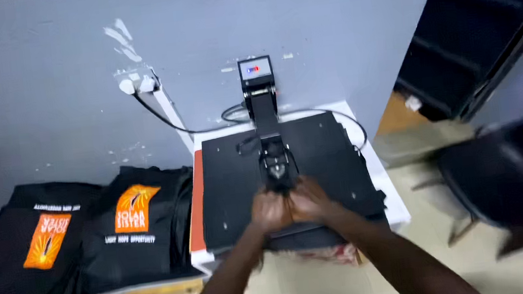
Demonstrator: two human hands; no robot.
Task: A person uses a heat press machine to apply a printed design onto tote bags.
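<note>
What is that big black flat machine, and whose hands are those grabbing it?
The picture comes from a camera worn on a person's head, looking down, so the arms belong to that person. The left hand and right hand both grip the handle of a heat press, a flat black machine that sits on a white table. Its control box stands at the back by the grey wall, with cables running to a wall socket. To the left lie stacks of black shirts with orange prints.

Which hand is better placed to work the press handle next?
Neither clearly: left hand and right hand grip the heat press handle side by side at the front edge, equally close.
</note>
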